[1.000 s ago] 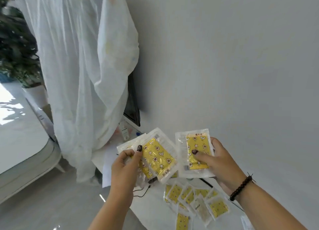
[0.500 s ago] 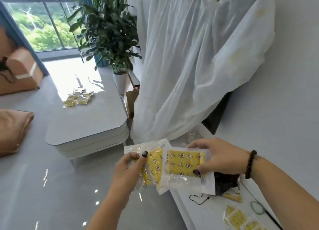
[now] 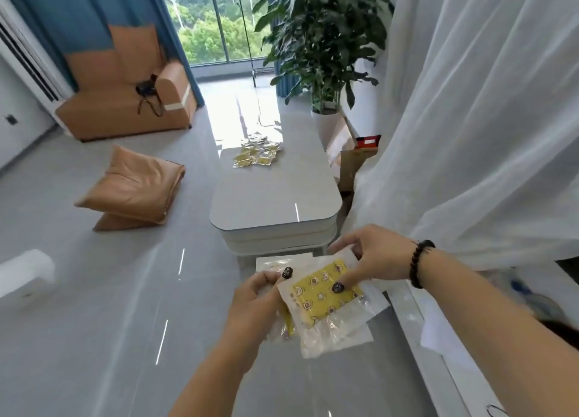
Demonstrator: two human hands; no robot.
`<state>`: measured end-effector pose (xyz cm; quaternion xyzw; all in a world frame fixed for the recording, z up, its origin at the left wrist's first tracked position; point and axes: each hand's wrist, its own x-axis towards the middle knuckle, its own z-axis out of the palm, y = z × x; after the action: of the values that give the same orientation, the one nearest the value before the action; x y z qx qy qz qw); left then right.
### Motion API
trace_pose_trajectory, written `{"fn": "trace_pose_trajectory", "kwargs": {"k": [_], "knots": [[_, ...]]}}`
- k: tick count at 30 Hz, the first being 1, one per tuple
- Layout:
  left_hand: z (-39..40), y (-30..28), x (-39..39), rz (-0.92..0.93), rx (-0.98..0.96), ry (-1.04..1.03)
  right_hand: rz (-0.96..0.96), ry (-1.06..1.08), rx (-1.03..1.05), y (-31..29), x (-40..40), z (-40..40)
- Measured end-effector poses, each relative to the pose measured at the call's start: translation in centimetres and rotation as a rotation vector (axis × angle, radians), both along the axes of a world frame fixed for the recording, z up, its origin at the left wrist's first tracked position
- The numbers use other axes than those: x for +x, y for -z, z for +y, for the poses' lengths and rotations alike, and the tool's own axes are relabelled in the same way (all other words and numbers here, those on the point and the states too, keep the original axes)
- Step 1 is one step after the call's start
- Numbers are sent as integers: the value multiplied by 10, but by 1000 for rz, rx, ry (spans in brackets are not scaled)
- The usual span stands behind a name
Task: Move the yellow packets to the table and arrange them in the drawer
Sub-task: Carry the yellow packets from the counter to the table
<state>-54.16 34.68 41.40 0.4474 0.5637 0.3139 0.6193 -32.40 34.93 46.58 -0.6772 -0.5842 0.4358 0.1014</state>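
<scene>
Turning away from the white wall shelf, the person now faces the room, and both hands have drawn the bundle together. Her left hand [image 3: 254, 304] grips the stack of clear-wrapped yellow packets [image 3: 326, 294] from below while her right hand [image 3: 371, 255] pinches the top packet onto it. Beyond lies the long grey rounded coffee table [image 3: 272, 203], a heap of yellow packets [image 3: 257, 155] at its far end. Slick wrappers could slide apart and spill mid-walk.

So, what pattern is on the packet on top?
Yellow with small white cartoon figures and stars, on the top packet; head view.
</scene>
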Motion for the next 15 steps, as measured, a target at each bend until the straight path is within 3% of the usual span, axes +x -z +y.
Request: {"fn": "trace_pose_trajectory", "kwargs": {"k": [5,12,15], "knots": [[61,13,-34,-2,-58,-248,173,27,-17,32,-44,92],[95,10,-28,-35,-101,-307,505,313,-181,66,-48,121],[142,13,-15,-29,-80,-301,659,353,-290,74,-34,169]]}}
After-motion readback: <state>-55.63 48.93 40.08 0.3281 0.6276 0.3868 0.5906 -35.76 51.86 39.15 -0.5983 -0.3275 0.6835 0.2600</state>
